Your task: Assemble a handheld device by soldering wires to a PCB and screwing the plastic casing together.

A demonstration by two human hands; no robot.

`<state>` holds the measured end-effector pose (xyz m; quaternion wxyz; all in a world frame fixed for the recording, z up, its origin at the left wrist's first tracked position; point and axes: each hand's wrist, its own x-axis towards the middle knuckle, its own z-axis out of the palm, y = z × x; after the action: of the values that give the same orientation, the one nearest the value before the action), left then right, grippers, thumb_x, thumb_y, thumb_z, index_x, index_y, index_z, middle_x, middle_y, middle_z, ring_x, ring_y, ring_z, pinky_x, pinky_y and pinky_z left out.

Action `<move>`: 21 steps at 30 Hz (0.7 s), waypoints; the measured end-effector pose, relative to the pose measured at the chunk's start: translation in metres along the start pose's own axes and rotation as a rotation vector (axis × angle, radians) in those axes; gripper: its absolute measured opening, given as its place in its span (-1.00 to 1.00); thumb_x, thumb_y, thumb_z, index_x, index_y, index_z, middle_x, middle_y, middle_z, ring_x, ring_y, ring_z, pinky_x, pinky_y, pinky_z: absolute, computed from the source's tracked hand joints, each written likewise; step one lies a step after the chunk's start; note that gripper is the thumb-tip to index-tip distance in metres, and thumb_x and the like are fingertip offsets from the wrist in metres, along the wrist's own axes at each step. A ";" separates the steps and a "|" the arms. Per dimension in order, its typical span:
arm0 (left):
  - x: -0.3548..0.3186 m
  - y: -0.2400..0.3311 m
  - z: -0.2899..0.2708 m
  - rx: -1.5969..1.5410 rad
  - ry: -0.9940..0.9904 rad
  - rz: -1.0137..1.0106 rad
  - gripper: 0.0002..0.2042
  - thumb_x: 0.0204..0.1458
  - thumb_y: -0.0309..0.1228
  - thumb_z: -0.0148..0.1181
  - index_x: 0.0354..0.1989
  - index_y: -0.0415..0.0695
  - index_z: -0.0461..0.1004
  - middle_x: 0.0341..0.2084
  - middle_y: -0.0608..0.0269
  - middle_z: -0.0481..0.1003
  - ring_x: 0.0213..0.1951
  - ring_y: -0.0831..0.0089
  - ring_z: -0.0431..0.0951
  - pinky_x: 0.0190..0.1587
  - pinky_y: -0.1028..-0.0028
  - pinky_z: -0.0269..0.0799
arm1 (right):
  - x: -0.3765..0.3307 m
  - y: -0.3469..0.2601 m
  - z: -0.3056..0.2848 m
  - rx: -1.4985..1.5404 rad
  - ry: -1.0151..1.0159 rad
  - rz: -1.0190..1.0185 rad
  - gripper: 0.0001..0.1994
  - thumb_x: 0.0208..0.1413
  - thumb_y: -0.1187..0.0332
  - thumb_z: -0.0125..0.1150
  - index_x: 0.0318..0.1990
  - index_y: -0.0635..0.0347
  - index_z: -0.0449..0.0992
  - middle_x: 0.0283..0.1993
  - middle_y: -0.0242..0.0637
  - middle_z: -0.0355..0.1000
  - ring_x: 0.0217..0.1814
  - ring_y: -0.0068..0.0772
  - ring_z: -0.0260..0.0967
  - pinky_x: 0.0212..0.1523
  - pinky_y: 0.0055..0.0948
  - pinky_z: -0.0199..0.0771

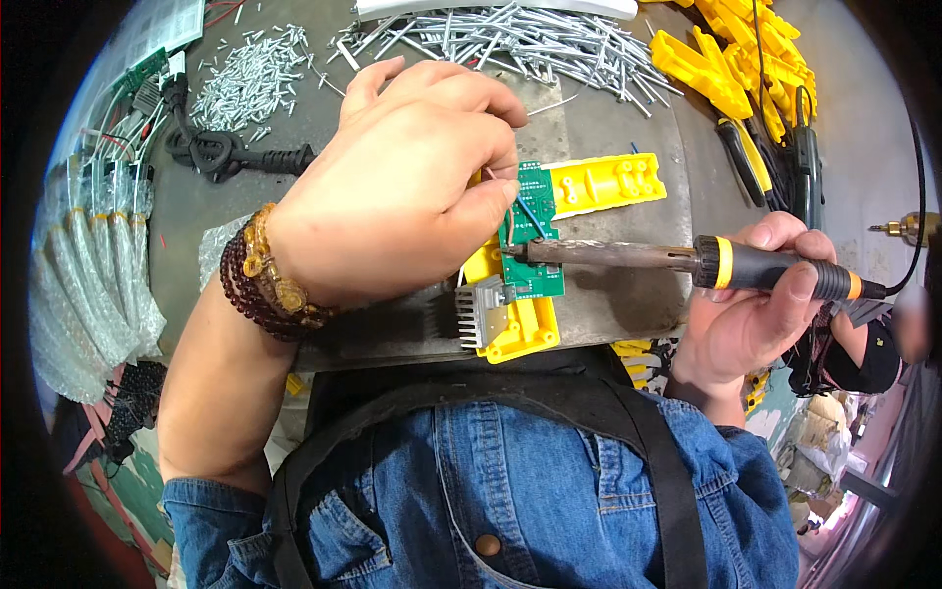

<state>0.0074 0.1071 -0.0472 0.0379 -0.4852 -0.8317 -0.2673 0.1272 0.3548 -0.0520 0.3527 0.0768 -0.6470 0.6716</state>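
My right hand (748, 329) grips a soldering iron (765, 270) by its black handle with yellow and orange rings. The iron's shaft points left across a green circuit board (535, 191), and its dark tip is at the board's lower left part. Over the board's upper left, my left hand (412, 162) is closed, thumb and finger pinching a thin wire. Beside those fingertips a blue wire (530, 215) runs down to the board. The board rests on a yellow plastic housing (603, 185), with a finned metal heat sink (483, 314) at its lower left.
Screws (257, 83) and long metal rods (510, 41) lie in piles at the back. Yellow housings (731, 59) are heaped far right, near yellow-black pliers (746, 162). A black power cable (235, 152) and bubble-wrapped parts (88, 285) sit left. The iron's cord (913, 226) curves up right.
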 end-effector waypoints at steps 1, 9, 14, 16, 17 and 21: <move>0.000 0.000 0.000 -0.003 -0.003 -0.005 -0.95 0.03 -0.42 0.15 -0.41 -0.09 0.45 -0.03 0.19 0.47 0.09 0.18 0.36 0.22 0.18 0.07 | 0.001 0.000 0.000 -0.001 -0.001 0.000 -0.62 0.21 0.12 0.19 0.00 0.14 0.28 -0.25 -0.08 0.37 -0.67 -0.51 0.26 -0.71 -0.57 0.39; -0.002 -0.001 -0.001 -0.049 0.002 -0.008 -0.87 -0.08 -0.35 0.28 -0.38 -0.07 0.50 -0.01 0.19 0.48 0.08 0.20 0.39 0.23 0.19 0.07 | 0.007 0.007 -0.002 -0.006 -0.040 -0.027 -0.71 0.25 0.21 0.10 -0.04 0.20 0.30 -0.30 -0.07 0.36 -0.67 -0.53 0.25 -0.70 -0.58 0.37; -0.002 -0.005 0.000 -0.121 -0.001 -0.020 -0.87 -0.12 -0.34 0.30 -0.43 -0.08 0.53 -0.04 0.18 0.51 0.04 0.19 0.43 0.20 0.21 0.12 | 0.009 0.005 -0.001 -0.008 -0.046 -0.016 -0.74 0.24 0.25 0.09 -0.06 0.20 0.31 -0.32 -0.08 0.36 -0.67 -0.52 0.25 -0.70 -0.57 0.37; -0.002 -0.005 0.001 -0.137 0.008 -0.032 -0.88 -0.14 -0.35 0.30 -0.46 -0.09 0.53 -0.06 0.17 0.52 0.03 0.19 0.45 0.19 0.22 0.14 | 0.010 0.006 0.000 -0.004 -0.045 -0.006 -0.77 0.23 0.28 0.08 -0.07 0.20 0.31 -0.31 -0.06 0.37 -0.67 -0.51 0.25 -0.69 -0.56 0.37; -0.002 -0.005 0.001 -0.138 0.008 -0.031 -0.88 -0.14 -0.35 0.30 -0.46 -0.09 0.53 -0.06 0.17 0.52 0.03 0.19 0.45 0.19 0.22 0.14 | 0.010 0.007 0.000 -0.005 -0.045 -0.006 -0.77 0.23 0.28 0.08 -0.07 0.20 0.31 -0.31 -0.06 0.37 -0.67 -0.51 0.25 -0.69 -0.56 0.37; -0.002 -0.004 0.001 -0.107 0.022 -0.022 -0.89 -0.15 -0.36 0.29 -0.47 -0.09 0.52 -0.06 0.19 0.53 0.04 0.18 0.44 0.20 0.22 0.13 | 0.011 0.007 -0.002 0.005 -0.013 0.016 -0.78 0.21 0.31 0.06 -0.08 0.20 0.31 -0.30 -0.04 0.37 -0.66 -0.50 0.26 -0.67 -0.56 0.39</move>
<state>0.0055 0.1042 -0.0504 0.0182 -0.4743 -0.8210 -0.3173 0.1156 0.3612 -0.0520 0.3430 0.0768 -0.6483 0.6754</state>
